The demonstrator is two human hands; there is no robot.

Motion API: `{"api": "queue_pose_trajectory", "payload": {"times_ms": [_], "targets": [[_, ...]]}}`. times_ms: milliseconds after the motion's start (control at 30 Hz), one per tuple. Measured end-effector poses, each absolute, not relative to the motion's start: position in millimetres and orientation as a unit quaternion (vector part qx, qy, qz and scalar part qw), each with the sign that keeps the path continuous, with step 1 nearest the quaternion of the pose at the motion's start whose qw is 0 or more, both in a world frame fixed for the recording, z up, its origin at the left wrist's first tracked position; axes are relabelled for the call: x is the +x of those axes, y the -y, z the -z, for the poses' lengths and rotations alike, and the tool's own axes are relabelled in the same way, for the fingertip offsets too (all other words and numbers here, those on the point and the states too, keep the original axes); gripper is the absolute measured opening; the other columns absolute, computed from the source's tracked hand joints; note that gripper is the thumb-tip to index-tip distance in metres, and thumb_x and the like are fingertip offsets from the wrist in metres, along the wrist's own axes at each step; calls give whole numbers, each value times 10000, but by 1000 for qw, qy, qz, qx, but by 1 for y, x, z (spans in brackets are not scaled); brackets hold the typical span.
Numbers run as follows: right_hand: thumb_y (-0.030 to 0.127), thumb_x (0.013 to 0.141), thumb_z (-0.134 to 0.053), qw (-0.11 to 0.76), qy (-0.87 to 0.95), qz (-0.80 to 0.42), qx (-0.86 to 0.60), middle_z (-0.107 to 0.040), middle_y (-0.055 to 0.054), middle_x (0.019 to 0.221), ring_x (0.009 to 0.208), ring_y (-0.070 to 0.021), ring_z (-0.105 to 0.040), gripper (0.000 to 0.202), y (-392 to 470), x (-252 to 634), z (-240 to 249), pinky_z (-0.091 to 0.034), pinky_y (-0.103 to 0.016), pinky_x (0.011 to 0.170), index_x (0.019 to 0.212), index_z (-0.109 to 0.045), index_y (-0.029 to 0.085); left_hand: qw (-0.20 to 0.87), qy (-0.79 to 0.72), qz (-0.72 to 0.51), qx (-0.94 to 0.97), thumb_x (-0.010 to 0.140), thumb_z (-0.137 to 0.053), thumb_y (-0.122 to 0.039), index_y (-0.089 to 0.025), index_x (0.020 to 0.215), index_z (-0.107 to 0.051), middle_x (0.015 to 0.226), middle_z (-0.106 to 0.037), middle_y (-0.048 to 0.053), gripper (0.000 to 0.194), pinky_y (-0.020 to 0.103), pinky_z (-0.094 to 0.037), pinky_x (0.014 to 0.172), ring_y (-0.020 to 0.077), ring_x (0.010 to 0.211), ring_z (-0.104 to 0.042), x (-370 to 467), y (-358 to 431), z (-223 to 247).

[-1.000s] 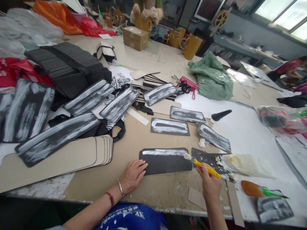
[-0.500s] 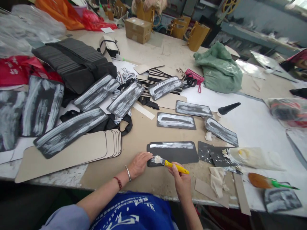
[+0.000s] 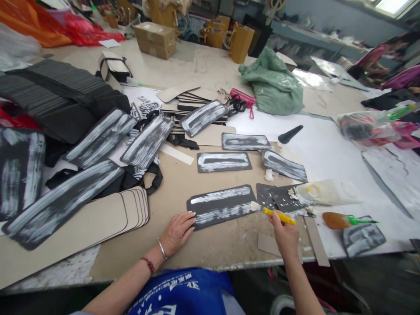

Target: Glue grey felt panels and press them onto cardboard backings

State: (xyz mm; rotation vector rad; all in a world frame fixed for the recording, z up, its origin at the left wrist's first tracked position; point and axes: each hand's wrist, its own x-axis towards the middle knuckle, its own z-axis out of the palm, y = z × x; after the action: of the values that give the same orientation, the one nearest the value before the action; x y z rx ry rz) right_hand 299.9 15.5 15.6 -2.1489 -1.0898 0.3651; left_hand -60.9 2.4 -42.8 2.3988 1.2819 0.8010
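A black rectangular panel (image 3: pixel 223 204) lies flat in front of me, with white paste streaked along its far and near long edges. My left hand (image 3: pixel 179 232) rests fingers outstretched on its near left corner. Closed around a yellow-handled paste brush (image 3: pixel 278 216), my right hand (image 3: pixel 286 236) is at the panel's right end, and the bristles touch the near strip of paste there. Just right of the panel lies a paste-spattered black board (image 3: pixel 275 199), beside a clear plastic bag (image 3: pixel 323 192) with pale paste at its mouth.
Several paste-coated panels lie around, one (image 3: pixel 224 162) just beyond mine. Bare beige boards (image 3: pixel 108 214) are stacked at left, near a large black bundle (image 3: pixel 65 92). A green bag (image 3: pixel 275 85) stands farther back. An amber bottle (image 3: pixel 335 220) lies at right. Another person (image 3: pixel 374 61) is at far right.
The brush has swept rightward from the panel's left end, leaving a white strip along the near edge. The panel now sits slightly tilted, and my view has shifted right.
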Motion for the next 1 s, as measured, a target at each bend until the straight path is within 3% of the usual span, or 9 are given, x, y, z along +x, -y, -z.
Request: {"api": "queue_pose_trajectory", "payload": {"times_ms": [100,200,533,667,833,1000], "targets": [[625,735,-419,291,473,-76,-828,-665,-107,713,693,-258,-612,550,-17,297,-28,-467,-394,684,871,-662,150,147,-448,-279,837,836,-469,-197,-173,1033,-561,1091,-617,95,219,363,-481,863,191,1046,-549,-60,-2,42],[584,781,-395,306,573,-50,-759,-655,-122,837,799,-245,-595,503,-12,276,-35,-451,-401,778,868,-646,156,142,-448,-280,837,840,-456,-199,-188,1046,-563,1105,-612,92,232,368,-478,873,192,1057,-545,-60,0,41],[312,842,-454,347,638,-236,-646,-649,-61,917,889,-185,-595,230,35,153,-39,-473,-345,827,975,-623,231,144,-465,-297,821,834,-452,-179,-186,1018,-565,1080,-593,97,216,386,-488,880,202,1049,-540,-57,5,50],[350,817,-481,350,606,-276,-659,-662,-45,889,851,-178,-611,229,34,150,-34,-484,-305,780,922,-639,221,146,-454,-297,828,830,-453,-172,-176,974,-569,1071,-590,96,185,376,-492,881,198,1053,-534,-58,3,50],[470,753,-504,341,537,-176,-752,-668,-78,874,825,-228,-616,350,23,192,-41,-470,-348,771,884,-655,182,127,-462,-310,822,829,-455,-157,-159,949,-577,1059,-586,105,172,358,-497,865,195,1033,-538,-57,5,48],[476,733,-538,360,506,-305,-722,-666,-74,918,868,-227,-606,349,8,161,-45,-451,-356,820,888,-654,185,102,-481,-325,808,829,-452,-157,-160,929,-594,978,-601,99,174,359,-505,819,197,971,-549,-52,8,45]]}}
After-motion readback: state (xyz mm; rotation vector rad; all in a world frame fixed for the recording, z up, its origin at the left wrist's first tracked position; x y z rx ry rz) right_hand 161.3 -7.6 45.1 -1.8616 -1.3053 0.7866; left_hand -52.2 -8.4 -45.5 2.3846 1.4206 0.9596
